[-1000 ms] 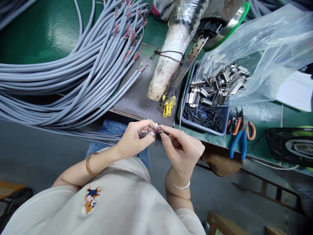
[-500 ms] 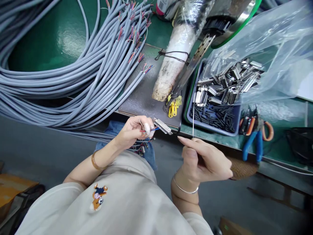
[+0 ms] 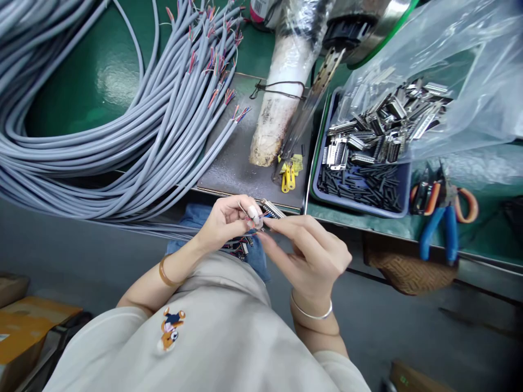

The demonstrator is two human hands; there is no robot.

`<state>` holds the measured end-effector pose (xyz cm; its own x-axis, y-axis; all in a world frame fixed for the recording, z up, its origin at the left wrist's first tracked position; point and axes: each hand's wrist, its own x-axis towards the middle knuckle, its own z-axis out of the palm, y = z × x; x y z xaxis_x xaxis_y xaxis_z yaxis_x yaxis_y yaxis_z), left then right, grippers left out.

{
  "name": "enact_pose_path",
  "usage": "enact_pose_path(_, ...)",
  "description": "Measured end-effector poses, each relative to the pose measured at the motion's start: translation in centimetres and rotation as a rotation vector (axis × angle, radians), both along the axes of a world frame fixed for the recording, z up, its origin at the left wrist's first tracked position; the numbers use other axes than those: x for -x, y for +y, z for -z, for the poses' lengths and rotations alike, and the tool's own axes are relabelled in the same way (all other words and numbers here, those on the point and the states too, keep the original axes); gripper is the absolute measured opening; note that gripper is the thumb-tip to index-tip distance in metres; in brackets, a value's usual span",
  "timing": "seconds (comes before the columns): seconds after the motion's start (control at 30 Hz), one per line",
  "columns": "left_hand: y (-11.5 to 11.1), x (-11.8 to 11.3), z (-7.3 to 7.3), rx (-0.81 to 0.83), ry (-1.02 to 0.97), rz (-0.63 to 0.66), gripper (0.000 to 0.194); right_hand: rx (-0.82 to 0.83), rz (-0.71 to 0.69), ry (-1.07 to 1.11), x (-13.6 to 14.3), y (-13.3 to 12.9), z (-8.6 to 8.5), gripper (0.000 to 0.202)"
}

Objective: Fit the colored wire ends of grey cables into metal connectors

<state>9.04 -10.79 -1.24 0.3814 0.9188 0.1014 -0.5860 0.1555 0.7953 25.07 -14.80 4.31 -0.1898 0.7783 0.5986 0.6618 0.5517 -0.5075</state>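
Observation:
My left hand (image 3: 232,218) is closed, pinching the thin coloured wires of a grey cable close to a metal multi-pin connector (image 3: 272,209). The connector sticks out to the right of the fingertips, and blue and red wires run to its pin side. My right hand (image 3: 308,247) meets the left just below the connector. Its index finger and thumb come together at the wire ends; what exactly lies between them is too small to make out. Below the hands, several wired connectors (image 3: 241,247) rest on my lap.
Grey cables (image 3: 134,136) with stripped ends cover the bench's left side. A blue tray (image 3: 402,190) holds metal connectors and short black tubes, with a plastic bag (image 3: 482,92) over it. Pliers (image 3: 443,223) lie right of it. A wrapped tube (image 3: 281,92) and yellow clips (image 3: 288,177) are ahead.
My right hand has moved left, from beside the tray to the wires at my left hand. The thin pale strand above its fingers no longer shows. The view has shifted slightly.

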Motion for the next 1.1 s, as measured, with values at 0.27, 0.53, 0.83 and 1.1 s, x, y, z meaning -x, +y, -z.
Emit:
enact_pose_path(0.27,-0.5,-0.7,-0.9,-0.108,0.229,-0.057,0.014,0.06,0.016,-0.008,-0.3,0.3,0.4,0.015)
enact_pose_path(0.53,-1.2,-1.5,-1.7,-0.073,0.391,-0.213,0.012,0.086,0.061,-0.105,-1.3,0.5,0.7,0.009)
enact_pose_path(0.83,-1.3,-1.2,-4.0,0.039,0.303,-0.209,0.026,-0.061,0.172,0.365,-2.4,0.9,0.1,0.022)
enact_pose_path(1.1,-0.1,-0.1,-4.2,0.188,0.196,-0.14,0.037,-0.226,0.429,0.417,-2.0,0.2,-0.3,0.026)
